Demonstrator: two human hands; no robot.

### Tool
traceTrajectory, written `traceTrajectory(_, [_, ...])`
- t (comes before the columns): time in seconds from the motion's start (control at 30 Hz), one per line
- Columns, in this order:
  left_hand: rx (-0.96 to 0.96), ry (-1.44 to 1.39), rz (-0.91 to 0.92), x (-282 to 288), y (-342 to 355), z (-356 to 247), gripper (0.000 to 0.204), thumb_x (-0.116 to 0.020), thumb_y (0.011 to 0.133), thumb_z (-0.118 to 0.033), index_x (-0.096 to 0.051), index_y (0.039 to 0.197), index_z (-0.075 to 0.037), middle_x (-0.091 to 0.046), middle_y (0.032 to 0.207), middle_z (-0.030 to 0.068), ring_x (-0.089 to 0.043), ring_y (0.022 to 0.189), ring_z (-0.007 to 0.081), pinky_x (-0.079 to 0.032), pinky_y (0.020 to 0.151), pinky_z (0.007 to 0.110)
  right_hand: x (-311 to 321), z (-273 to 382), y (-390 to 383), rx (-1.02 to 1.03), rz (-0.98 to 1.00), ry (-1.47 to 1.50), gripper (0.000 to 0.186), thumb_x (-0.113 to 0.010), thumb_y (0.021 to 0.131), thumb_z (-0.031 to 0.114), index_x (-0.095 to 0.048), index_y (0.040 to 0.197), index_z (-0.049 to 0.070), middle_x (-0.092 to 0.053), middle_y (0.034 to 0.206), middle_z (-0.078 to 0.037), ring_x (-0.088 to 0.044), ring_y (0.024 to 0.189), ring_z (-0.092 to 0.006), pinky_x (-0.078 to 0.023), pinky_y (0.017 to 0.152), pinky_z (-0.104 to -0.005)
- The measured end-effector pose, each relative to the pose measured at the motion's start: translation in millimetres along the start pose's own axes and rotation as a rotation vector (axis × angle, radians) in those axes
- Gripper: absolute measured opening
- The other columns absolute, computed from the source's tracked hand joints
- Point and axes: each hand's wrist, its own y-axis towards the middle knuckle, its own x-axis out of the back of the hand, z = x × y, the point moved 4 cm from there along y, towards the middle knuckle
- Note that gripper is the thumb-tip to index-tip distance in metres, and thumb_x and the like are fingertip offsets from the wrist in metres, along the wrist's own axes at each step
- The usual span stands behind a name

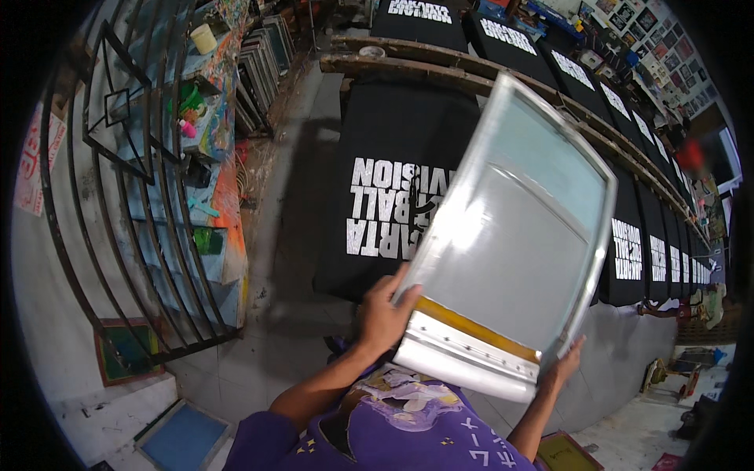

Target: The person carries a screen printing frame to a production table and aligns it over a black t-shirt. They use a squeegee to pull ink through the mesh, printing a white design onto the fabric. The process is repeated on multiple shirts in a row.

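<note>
A screen-printing frame [510,243] with a silvery metal rim is held tilted in front of my body. Its mesh looks grey in the middle and pale blue at the far end, with a yellow-brown strip across the near end. My left hand [386,314] is closed on its left edge, thumb on the rim. Low on the right edge my right hand [562,367] grips it, most of the fingers hidden behind. Beyond and partly under the frame lies a black fabric piece [385,118] with large white printed lettering, spread on a board.
More black printed pieces [628,259] line up to the right and along the far side, past long wooden rails [424,71]. On the left, black metal bars [118,235] stand before paint-stained blue steps [228,259]. Several screens [263,71] lean upright; another screen [184,439] rests lower left.
</note>
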Motion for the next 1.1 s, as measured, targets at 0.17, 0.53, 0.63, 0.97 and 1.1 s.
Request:
traceTrajectory(0.17, [-0.135, -0.020, 0.143, -77, -17, -32, 0.051, -0.076, 0.094, -0.022, -0.063, 0.137, 0.002, -0.068, 0.093, 0.0173, -0.067, 0.083, 0.0271, -0.052, 0.078, 0.035, 119, -29, -19, -0.142, -0.323, -0.143, 0.094, -0.046, 0.099, 0.073, -0.051, 0.149, -0.006, -0.062, 0.140, -0.021, -0.059, 0.124, -0.0310, -0.042, 0.109, -0.0380])
traceTrajectory(0.53, [-0.212, 0.061, 0.165, -214, -44, -42, 0.049, -0.076, 0.095, -0.031, -0.067, 0.134, -0.002, -0.070, 0.092, 0.0189, -0.065, 0.079, 0.0249, -0.051, 0.075, 0.035, 228, -128, 48, -0.164, -0.354, -0.135, 0.091, -0.049, 0.098, 0.072, -0.062, 0.136, -0.010, -0.065, 0.133, -0.023, -0.059, 0.123, -0.0314, -0.044, 0.107, -0.0405])
traceTrajectory(0.63, [-0.033, 0.047, 0.232, -256, -51, -50, 0.049, -0.077, 0.094, -0.032, -0.068, 0.133, -0.003, -0.071, 0.093, 0.0206, -0.066, 0.079, 0.0223, -0.052, 0.077, 0.035, 239, -131, 83, -0.129, -0.441, -0.015, 0.084, -0.051, 0.101, 0.067, -0.066, 0.130, -0.010, -0.068, 0.123, -0.020, -0.062, 0.114, -0.0274, -0.047, 0.100, -0.0382])
traceTrajectory(0.97, [0.131, -0.003, -0.006, -310, -76, -37, 0.050, -0.076, 0.096, -0.031, -0.067, 0.134, 0.000, -0.079, 0.107, 0.0182, -0.070, 0.085, 0.0084, -0.055, 0.076, 0.026, 215, -110, 223, -0.045, -0.075, 0.033, 0.069, -0.053, 0.104, 0.060, -0.072, 0.111, -0.007, -0.070, 0.097, -0.007, -0.061, 0.085, -0.0153, -0.050, 0.080, -0.0307])
traceTrajectory(1.1, [0.171, -0.102, -0.131, -299, -77, -27, 0.049, -0.075, 0.097, -0.025, -0.064, 0.135, 0.004, -0.079, 0.109, 0.0153, -0.069, 0.089, 0.0069, -0.055, 0.077, 0.025, 166, -87, 262, 0.000, 0.114, 0.006, 0.067, -0.052, 0.105, 0.059, -0.075, 0.104, -0.004, -0.070, 0.090, -0.006, -0.061, 0.082, -0.0152, -0.049, 0.079, -0.0308])
